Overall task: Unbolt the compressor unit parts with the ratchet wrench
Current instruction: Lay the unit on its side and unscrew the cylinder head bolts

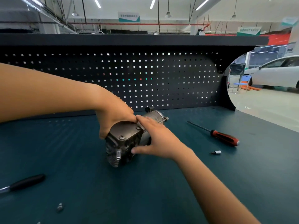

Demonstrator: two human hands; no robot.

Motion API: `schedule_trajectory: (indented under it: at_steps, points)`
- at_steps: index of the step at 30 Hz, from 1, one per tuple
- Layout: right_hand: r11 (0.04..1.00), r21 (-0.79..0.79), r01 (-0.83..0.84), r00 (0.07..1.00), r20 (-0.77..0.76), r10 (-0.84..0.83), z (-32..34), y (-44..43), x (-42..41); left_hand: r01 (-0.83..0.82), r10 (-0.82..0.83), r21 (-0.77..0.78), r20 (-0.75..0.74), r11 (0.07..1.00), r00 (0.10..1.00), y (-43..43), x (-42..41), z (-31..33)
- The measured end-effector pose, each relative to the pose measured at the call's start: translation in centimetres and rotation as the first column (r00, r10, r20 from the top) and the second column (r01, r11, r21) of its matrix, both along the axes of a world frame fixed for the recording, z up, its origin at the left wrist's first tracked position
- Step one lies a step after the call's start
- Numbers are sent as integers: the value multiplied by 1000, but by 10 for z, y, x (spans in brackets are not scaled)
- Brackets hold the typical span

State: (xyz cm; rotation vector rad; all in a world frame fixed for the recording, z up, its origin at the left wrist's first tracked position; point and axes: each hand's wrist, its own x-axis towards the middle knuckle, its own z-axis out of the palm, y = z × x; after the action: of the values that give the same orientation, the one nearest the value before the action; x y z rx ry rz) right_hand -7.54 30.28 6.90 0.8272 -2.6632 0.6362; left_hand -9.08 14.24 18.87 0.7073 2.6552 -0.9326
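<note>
Compressor (124, 132) mid, screwdriver (214, 133) rt — pegboard (145, 78) behind.

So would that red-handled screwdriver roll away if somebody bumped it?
Probably a little: the screwdriver lies flat on the smooth table, and its handle looks rounded. Its thin steel shaft should stay stiff. It likely lifts easily, being slim.

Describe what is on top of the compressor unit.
The left hand grips the top plate; the right hand rests against the compressor unit's side. Two bolt heads show there; anything under the hands is covered.

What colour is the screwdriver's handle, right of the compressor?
Red with black sections: the screwdriver handle, head view.
</note>
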Motion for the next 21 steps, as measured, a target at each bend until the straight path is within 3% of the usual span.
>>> schedule_trajectory:
  at_steps: [3,6,8,10,11,12,13,14,15,17,21]
  points:
    - [993,-100,-55,996,69,62,18,-2,-11,29,-30,-30,-40,999,999,-5,-9,0]
    - [988,-143,-62,997,44,68,17,-6,-18,41,-42,-13,-47,999,998,-9,-12,-2]
    - [978,-200,-52,998,35,60,13,-8,-22,66,-54,124,-94,990,994,-23,-12,-5]
    - [976,-214,-26,999,17,30,9,-10,-24,23,43,428,-144,904,989,-48,-6,-13]
    - [979,-206,-11,1000,11,13,8,-12,-24,-47,130,630,-87,775,988,-62,1,-20]
    - [980,-199,0,1000,-5,-1,8,-13,-24,-155,194,822,55,547,979,-73,10,-29]
    - [979,-202,10,1000,-13,-12,7,-14,-25,-252,189,933,207,257,960,-81,20,-40]
    - [977,-214,16,1000,-19,-21,6,-15,-26,-311,167,950,307,-1,937,-85,27,-52]
    - [974,-226,23,999,-21,-29,6,-17,-26,-348,144,919,376,-188,915,-84,31,-65]
    - [968,-246,43,997,-45,-56,4,-24,-26,-354,148,857,432,-374,890,-72,32,-90]
    - [973,-230,36,995,-87,-58,4,-34,-25,-184,289,788,417,-588,862,-38,19,-112]
